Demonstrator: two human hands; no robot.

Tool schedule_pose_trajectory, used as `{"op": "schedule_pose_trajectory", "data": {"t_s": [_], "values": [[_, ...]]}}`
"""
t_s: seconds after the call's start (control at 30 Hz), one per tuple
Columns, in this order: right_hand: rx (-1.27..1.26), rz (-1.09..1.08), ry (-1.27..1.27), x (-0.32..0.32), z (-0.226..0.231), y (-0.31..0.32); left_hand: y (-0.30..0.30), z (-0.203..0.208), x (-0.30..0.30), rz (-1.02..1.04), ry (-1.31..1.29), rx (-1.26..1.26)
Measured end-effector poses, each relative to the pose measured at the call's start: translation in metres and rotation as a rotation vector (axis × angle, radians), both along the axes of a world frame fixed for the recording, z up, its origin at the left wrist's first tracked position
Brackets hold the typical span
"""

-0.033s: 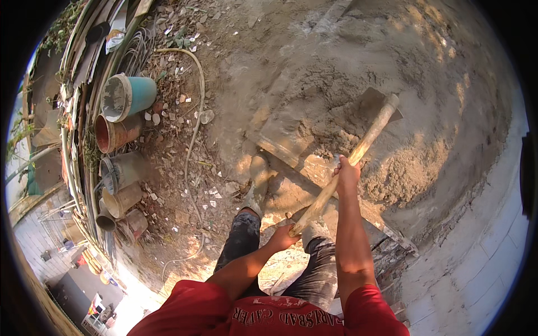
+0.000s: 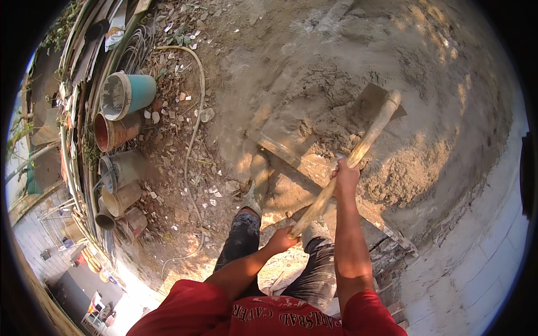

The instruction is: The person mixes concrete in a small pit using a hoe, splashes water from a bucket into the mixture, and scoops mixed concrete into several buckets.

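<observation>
I hold a long-handled hoe by its pale wooden handle (image 2: 361,148), which slants from between my legs to the far right. My left hand (image 2: 282,241) is closed round the handle's near end. Farther up, my right hand (image 2: 347,176) wraps round the middle of the shaft. At the far end the flat, grey hoe blade (image 2: 370,102) rests on or just over wet grey mortar (image 2: 330,106); exact contact cannot be told. A rough, crumbly mound of mortar (image 2: 409,173) lies right of my right hand.
A wooden board (image 2: 291,159) edges the mortar in front of my boots (image 2: 258,179). On the left stand a teal bucket (image 2: 140,94), a reddish bucket (image 2: 120,131) and other dirty pails. A hose (image 2: 196,126) winds over rubble. A pale block wall (image 2: 487,252) runs along the right.
The hoe's blade has tilted or shifted very slightly, showing a little more of its face. Both hands keep their places on the handle.
</observation>
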State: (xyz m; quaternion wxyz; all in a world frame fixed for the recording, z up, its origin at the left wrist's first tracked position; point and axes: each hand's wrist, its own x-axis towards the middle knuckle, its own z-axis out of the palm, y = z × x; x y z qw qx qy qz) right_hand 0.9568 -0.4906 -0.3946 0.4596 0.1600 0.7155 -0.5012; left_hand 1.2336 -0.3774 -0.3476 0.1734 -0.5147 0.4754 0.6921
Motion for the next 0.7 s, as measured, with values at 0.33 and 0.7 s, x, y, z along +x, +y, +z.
{"op": "schedule_pose_trajectory", "data": {"t_s": [0.33,0.7], "values": [[-0.118,0.626,0.348,-0.025,-0.044,-0.147,-0.067,0.005,-0.094,0.319,-0.039,-0.042],[0.053,0.517,-0.32,-0.05,-0.025,0.027,0.081,0.1,-0.158,0.531,-0.123,0.46]]}}
